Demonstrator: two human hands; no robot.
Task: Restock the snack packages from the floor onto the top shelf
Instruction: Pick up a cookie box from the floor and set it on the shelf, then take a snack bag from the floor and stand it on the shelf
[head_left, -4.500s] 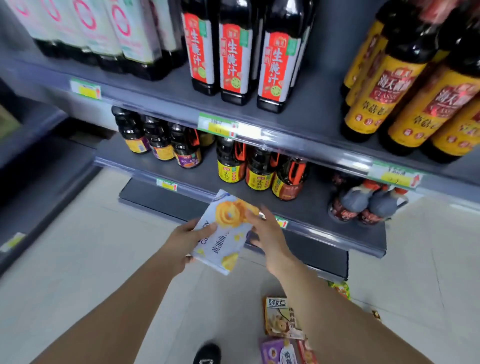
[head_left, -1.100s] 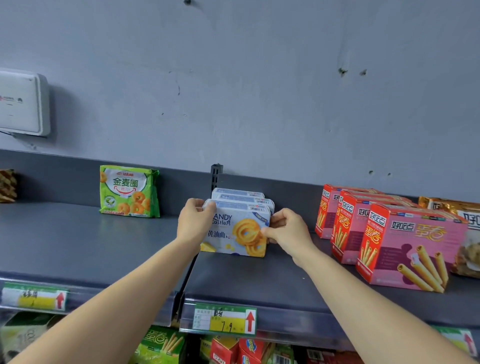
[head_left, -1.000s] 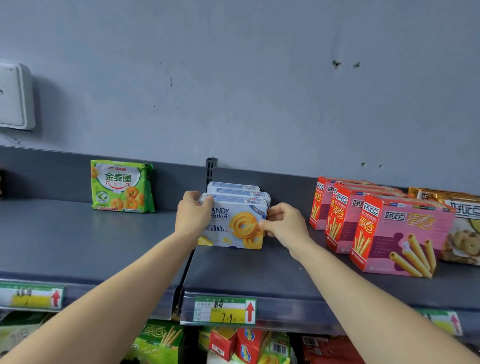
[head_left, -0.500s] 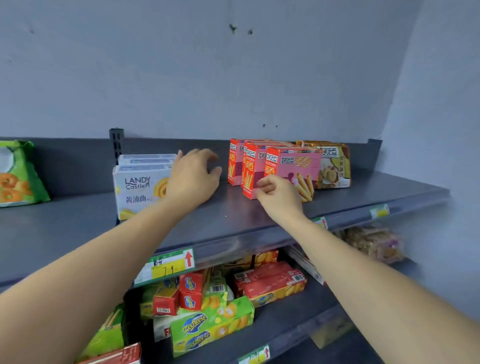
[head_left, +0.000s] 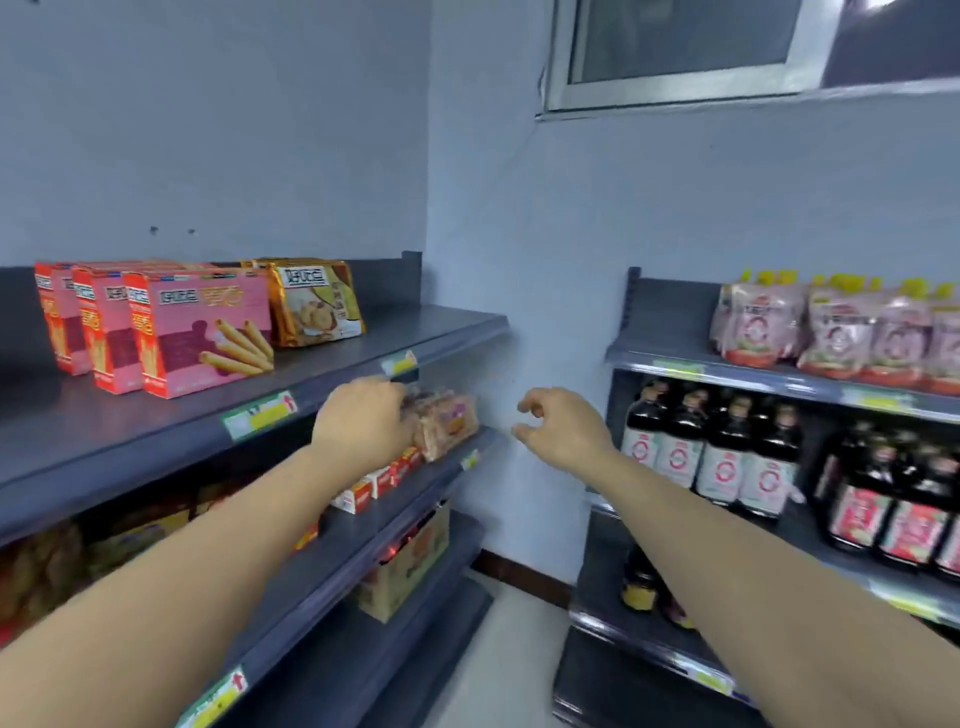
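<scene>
Both hands have let go of the cookie box: left hand (head_left: 363, 422) and right hand (head_left: 560, 425) hover mid-frame, loosely curled, empty; 3 pink snack boxes (head_left: 205, 325) on the top shelf (head_left: 415, 328), upper left, look light, stiff, best pinched by their sides.

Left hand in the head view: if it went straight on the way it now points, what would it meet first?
Probably the clear biscuit packets on the second shelf: the left hand points at them with nothing visible between. Blur hides whether it touches them.
</scene>
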